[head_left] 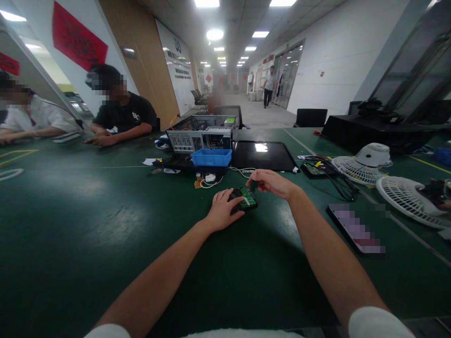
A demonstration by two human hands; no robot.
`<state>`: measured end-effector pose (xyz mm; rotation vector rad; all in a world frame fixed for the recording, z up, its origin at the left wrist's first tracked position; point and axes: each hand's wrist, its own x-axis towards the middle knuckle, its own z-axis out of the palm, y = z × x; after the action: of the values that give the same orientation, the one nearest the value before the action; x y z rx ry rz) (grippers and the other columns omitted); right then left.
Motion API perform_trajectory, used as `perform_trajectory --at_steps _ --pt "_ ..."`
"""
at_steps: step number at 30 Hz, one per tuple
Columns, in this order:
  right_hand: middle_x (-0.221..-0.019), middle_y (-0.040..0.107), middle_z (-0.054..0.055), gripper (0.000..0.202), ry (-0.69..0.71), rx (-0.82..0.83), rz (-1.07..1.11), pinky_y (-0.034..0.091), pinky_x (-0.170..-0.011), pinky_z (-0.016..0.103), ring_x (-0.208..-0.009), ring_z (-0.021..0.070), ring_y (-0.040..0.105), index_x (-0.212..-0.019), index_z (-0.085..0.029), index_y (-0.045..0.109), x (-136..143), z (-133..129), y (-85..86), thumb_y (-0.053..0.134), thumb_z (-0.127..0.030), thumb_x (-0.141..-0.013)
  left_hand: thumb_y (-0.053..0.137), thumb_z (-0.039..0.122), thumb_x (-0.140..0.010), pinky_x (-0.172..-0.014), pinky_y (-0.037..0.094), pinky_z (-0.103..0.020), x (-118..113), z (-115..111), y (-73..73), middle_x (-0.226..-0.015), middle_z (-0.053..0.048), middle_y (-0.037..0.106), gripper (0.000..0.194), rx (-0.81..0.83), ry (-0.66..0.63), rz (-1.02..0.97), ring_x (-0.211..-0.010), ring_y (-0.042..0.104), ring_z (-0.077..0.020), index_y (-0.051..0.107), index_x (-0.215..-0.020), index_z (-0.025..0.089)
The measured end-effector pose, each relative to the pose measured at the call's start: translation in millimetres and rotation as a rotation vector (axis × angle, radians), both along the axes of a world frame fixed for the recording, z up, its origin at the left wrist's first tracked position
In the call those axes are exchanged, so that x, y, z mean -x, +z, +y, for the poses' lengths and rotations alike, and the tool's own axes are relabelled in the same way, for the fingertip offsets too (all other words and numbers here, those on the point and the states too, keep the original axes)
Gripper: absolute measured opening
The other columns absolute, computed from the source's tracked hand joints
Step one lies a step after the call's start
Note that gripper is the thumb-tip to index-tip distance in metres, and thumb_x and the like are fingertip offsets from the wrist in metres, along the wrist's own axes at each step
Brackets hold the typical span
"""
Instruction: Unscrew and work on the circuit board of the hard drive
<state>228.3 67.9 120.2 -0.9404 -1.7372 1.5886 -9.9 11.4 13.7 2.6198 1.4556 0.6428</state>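
Green work table [88,225]: at twelve o'clock, an open computer case [200,134] with a blue plastic bin [211,157] just before it, a black flat panel [264,156] lying beside to the right, and white cables [211,180] nearer in. At two to three o'clock, two white desk fans [362,164] [408,199] laid down, a small board with dark cables [315,168], and a black tablet [355,229] face up. At ten o'clock, two seated persons [120,110] [31,117] with forearms on the table; down the corridor, a standing person [269,87].
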Motion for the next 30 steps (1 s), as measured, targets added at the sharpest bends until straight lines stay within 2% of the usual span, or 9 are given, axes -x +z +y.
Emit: perform_trajectory --at_steps 4,8,11,14,18,20,25,30 --pt "-0.099 0.073 0.008 0.027 0.051 0.017 0.014 0.034 -0.047 0.023 -0.057 0.0105 0.051 -0.106 -0.018 0.068 0 -1 2.4 0.058 -0.037 -0.09 0.067 0.052 -0.09 -0.114 0.028 -0.061 0 0 -0.6 -0.159 -0.006 0.033 0.054 -0.011 -0.002 0.005 -0.144 0.03 -0.0386 0.054 -0.141 0.039" --pt "-0.103 0.073 0.01 0.028 0.121 0.027 -0.007 0.037 -0.047 0.023 -0.059 0.0109 0.054 -0.096 -0.016 0.069 0 -4 4.0 0.056 -0.041 -0.092 0.069 0.051 -0.089 -0.114 0.029 -0.06 0 1 -2.3 -0.159 -0.006 0.034 0.055 -0.02 -0.002 0.003 -0.143 0.031 -0.0382 0.055 -0.141 0.039" --pt "-0.107 0.073 0.012 0.028 0.151 0.053 0.025 0.041 -0.048 0.023 -0.061 0.0117 0.057 -0.096 -0.016 0.065 1 -6 2.1 0.06 -0.043 -0.091 0.068 0.052 -0.089 -0.113 0.029 -0.06 0 1 -2.9 -0.159 -0.006 0.034 0.055 -0.028 -0.001 0.008 -0.143 0.031 -0.0382 0.055 -0.141 0.039" --pt "-0.104 0.073 0.011 0.03 0.129 0.08 0.076 0.044 -0.051 0.024 -0.062 0.0129 0.059 -0.1 -0.017 0.062 1 -6 -0.1 0.062 -0.047 -0.091 0.066 0.053 -0.09 -0.113 0.029 -0.059 0 1 -3.1 -0.159 -0.008 0.033 0.054 -0.037 -0.005 0.019 -0.143 0.03 -0.0384 0.055 -0.141 0.038" --pt "-0.101 0.072 0.008 0.036 0.076 0.071 0.069 0.038 -0.046 0.022 -0.06 0.0122 0.057 -0.117 -0.021 0.062 0 -3 0.9 0.06 -0.049 -0.093 0.066 0.053 -0.091 -0.113 0.029 -0.06 0 2 -3.9 -0.159 -0.008 0.032 0.054 -0.035 -0.006 0.012 -0.144 0.031 -0.0389 0.055 -0.141 0.037" --pt "-0.102 0.072 0.008 0.038 0.061 0.049 0.05 0.036 -0.046 0.022 -0.061 0.0114 0.055 -0.119 -0.021 0.064 -1 -2 2.0 0.06 -0.049 -0.093 0.066 0.053 -0.09 -0.114 0.029 -0.06 0 2 -4.3 -0.16 -0.007 0.032 0.054 -0.027 -0.007 -0.004 -0.144 0.031 -0.0392 0.056 -0.141 0.038" --pt "-0.104 0.071 0.009 0.031 0.024 -0.007 0.037 0.04 -0.054 0.023 -0.068 0.0116 0.054 -0.104 -0.017 0.07 -2 0 0.5 0.065 -0.045 -0.091 0.067 0.054 -0.09 -0.115 0.028 -0.061 1 2 -4.3 -0.16 -0.005 0.032 0.055 -0.01 -0.004 -0.012 -0.145 0.029 -0.0385 0.055 -0.141 0.04" --pt "-0.103 0.073 0.011 0.026 -0.049 -0.015 0.058 0.041 -0.056 0.025 -0.067 0.0122 0.055 -0.09 -0.015 0.069 -3 4 -3.4 0.067 -0.041 -0.088 0.066 0.055 -0.09 -0.115 0.028 -0.061 1 1 -2.7 -0.16 -0.007 0.032 0.056 -0.021 0.001 0.01 -0.144 0.031 -0.0382 0.054 -0.142 0.04"
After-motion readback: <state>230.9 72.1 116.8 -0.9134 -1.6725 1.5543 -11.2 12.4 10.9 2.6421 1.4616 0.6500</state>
